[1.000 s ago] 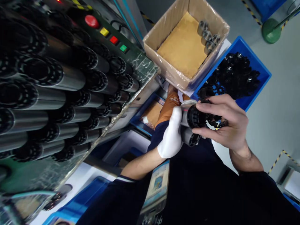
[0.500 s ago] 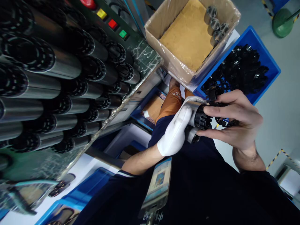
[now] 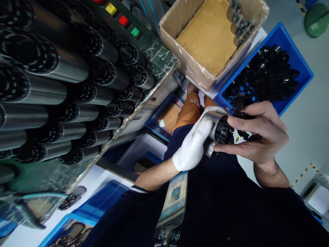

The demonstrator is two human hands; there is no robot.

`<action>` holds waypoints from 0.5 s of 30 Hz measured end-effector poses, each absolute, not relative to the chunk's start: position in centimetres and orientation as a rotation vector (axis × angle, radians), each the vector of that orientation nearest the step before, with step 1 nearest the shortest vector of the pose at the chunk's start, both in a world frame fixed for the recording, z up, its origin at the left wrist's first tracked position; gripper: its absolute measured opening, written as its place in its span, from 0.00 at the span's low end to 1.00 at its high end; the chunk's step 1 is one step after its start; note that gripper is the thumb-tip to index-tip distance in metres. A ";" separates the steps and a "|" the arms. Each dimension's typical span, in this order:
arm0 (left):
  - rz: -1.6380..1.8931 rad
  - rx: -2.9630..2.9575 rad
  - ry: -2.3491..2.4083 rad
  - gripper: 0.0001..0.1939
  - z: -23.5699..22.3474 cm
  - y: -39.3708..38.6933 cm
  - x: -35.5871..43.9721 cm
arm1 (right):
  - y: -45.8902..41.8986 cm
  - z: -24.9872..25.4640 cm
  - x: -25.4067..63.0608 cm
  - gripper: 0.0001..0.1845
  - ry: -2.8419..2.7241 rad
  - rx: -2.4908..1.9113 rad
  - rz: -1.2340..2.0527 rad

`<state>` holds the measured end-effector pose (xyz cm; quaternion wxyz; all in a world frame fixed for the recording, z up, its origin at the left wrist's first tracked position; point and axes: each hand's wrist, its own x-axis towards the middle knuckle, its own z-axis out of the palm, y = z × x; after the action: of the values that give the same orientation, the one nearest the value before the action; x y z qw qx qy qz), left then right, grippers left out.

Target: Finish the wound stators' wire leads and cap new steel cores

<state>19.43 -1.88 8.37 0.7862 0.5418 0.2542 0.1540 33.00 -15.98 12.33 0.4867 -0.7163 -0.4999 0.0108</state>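
Note:
My left hand [image 3: 192, 144], in a white glove, is closed around a metal cylinder [image 3: 215, 120] held in front of my torso. A second metal cylinder [image 3: 209, 148] shows just below it, partly hidden by the glove. On the right end of the upper cylinder sits a black toothed plastic ring [image 3: 224, 133]. My bare right hand [image 3: 262, 133] has its fingers bent at that ring, thumb and fingertips touching it and the lower cylinder. More black plastic rings [image 3: 240, 103] are caught in the same hand, partly hidden by the fingers.
Rows of metal cylinders with black ends [image 3: 74, 113] stand on the green bench [image 3: 161, 58] at left. A lined carton [image 3: 190, 65] holds several metal cylinders. Beside it, a blue bin [image 3: 305, 73] contains black plastic parts. Coloured buttons [image 3: 123, 20] sit at the bench's far side.
The view has shifted slightly, so the carton and bin appear a little further right. Both hands keep their hold; the right fingers have shifted slightly on the black ring.

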 end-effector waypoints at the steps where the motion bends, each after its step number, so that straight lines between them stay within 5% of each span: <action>1: 0.323 1.164 0.543 0.31 8.2 -1.9 19.4 | -16.0 12.3 33.0 0.41 -1.212 -1.757 0.062; 5: 0.268 1.032 0.391 0.26 7.5 -2.0 19.4 | -15.9 12.1 32.6 0.39 -1.242 -1.786 0.022; 10: 0.261 0.910 0.253 0.34 6.7 -2.3 19.7 | -15.3 11.8 32.7 0.32 -1.320 -1.729 -0.052; 15: 0.348 0.670 0.298 0.23 7.4 -2.1 20.4 | -15.6 11.9 33.0 0.29 -1.226 -1.643 0.099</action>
<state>20.38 -2.11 7.43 0.9189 0.3257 0.1447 0.1693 33.05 -15.64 11.90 0.5181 -0.6848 -0.5109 0.0412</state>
